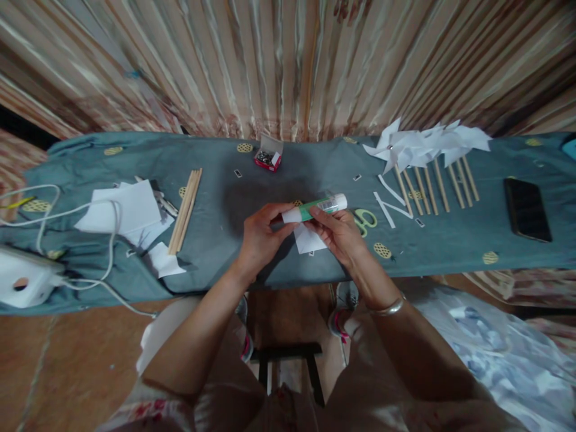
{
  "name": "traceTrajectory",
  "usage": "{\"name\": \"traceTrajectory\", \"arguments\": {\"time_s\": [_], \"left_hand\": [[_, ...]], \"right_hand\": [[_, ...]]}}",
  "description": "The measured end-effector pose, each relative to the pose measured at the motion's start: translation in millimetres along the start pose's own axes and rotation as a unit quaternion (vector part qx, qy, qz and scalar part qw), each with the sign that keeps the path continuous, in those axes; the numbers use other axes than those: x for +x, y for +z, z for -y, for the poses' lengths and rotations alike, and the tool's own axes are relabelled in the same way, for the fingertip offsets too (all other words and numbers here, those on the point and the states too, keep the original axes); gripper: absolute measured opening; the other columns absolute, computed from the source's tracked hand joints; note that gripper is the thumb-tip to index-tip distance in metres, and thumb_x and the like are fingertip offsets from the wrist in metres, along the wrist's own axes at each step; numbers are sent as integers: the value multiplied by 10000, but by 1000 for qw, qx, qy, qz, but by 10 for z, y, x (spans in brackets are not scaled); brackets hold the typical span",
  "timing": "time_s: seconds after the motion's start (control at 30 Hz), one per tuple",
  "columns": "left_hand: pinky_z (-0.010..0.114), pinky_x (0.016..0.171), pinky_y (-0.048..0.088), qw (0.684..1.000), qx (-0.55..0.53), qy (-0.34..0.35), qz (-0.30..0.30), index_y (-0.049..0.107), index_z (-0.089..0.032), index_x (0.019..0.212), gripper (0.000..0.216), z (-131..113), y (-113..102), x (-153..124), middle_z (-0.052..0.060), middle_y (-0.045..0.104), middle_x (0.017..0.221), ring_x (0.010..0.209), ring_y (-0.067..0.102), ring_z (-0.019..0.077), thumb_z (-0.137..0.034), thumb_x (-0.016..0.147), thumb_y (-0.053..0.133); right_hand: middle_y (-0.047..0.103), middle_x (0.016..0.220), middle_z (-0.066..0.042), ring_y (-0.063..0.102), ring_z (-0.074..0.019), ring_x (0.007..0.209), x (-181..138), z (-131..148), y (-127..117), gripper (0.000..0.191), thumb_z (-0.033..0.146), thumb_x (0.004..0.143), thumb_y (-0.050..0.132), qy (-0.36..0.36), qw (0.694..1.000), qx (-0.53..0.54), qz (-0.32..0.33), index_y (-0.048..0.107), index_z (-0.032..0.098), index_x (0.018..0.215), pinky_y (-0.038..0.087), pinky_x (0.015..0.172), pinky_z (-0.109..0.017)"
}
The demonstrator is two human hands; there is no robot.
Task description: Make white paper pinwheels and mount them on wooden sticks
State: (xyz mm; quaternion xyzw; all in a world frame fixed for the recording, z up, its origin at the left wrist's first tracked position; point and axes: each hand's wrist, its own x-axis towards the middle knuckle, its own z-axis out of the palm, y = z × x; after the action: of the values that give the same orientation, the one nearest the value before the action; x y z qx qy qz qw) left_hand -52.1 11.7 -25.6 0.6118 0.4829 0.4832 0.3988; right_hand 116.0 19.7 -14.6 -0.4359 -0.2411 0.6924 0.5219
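Pinching the left end of a white-and-green tube [302, 212], apparently a glue stick, between thumb and fingers of the left hand [263, 240]; gripping its barrel with the right hand [339, 234], fingers curled underneath. Holding it above the table [216, 210], near the middle of the near edge, over a white paper piece [310, 241]. Could slip if twisted hard in so light a pinch, then roll over the near edge to the floor [99, 360]. Could smear the paper if uncapped; cannot tell. Might knock the scissors [363, 223] beside the right hand with a sideways jerk. Can make out fine print on the label [333, 205], too small to read; no legible brand.
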Motion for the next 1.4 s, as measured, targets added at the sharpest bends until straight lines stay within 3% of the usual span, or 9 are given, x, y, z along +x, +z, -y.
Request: {"name": "traceTrajectory", "arguments": {"time_s": [0.47,0.67,0.83,0.97,1.1,1.23,1.4], "left_hand": [[316,813,589,996,85,37,-14,740,-200,1075,282,72,-150,-20,67,755,1065,942,717,196,-300,811,749],[310,811,572,989,136,50,-11,735,-216,1075,262,54,-207,-37,56,759,1062,925,713,186,-289,824,744],[297,769,564,989,149,14,-14,735,-208,1064,263,68,-272,2,45,764,1017,879,712,188,-290,815,731],[289,751,550,980,185,-41,-61,738,-207,1052,279,107,-423,93,35,765,975,825,696,179,-255,777,733],[297,761,537,965,235,-57,-101,739,-182,1031,289,119,-590,144,41,760,953,808,679,184,-246,750,726],[322,763,540,945,303,-57,-106,731,-192,1008,261,125,-697,134,53,752,971,817,679,213,-275,764,694],[396,896,536,932,349,-40,-89,725,-204,1019,260,183,-758,109,75,746,1024,965,683,278,-290,779,673]], "right_hand": [[766,764,5,746,-162,765,72,-141,152,358,372,496,954,12,1000,-24,13,752,188,727,628,760,-265],[752,710,28,721,-125,684,75,-183,233,383,413,456,959,8,999,-23,23,746,191,684,626,740,-251],[754,720,11,711,-113,688,78,-141,163,411,459,496,942,3,997,-69,32,741,187,729,611,751,-243],[775,789,-6,721,-146,732,103,-30,-56,452,487,553,913,-65,990,-127,-3,730,219,868,609,753,-292],[773,819,-32,727,-190,764,111,43,-308,418,541,678,818,-150,957,-248,-29,708,228,933,607,795,-382],[764,828,-41,714,-197,762,48,61,-454,283,466,811,702,-219,895,-385,-56,719,225,958,589,786,-396],[767,884,-37,704,-194,794,-74,89,-507,184,374,869,641,-246,837,-486,-49,734,243,959,567,775,-384]]}}
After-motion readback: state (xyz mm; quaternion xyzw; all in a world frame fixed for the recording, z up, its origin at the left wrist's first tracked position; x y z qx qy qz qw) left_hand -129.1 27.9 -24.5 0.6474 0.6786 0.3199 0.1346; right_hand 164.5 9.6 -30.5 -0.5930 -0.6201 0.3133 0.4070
